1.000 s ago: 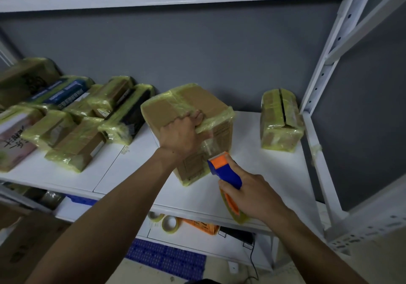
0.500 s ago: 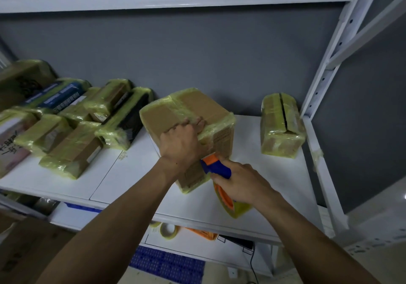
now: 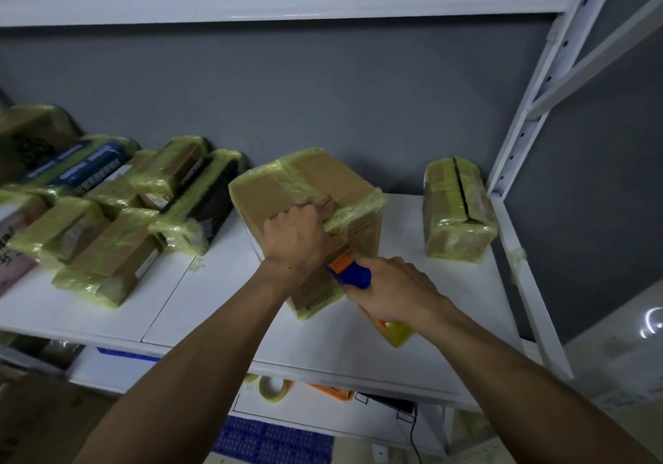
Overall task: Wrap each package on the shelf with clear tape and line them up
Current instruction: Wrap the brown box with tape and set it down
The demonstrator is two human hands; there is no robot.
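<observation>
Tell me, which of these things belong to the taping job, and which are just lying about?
In the job: the cardboard box gripped by the left hand; the tape dispenser held in the right hand; the wrapped packages along the shelf.
Lying about: a spare tape roll, an orange object and a black cable, all below the shelf.

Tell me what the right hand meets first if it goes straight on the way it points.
The box: the right hand aims the tape dispenser at its near side, close beside the left hand. The orange nose seems to touch it, though depth is unclear.
</observation>
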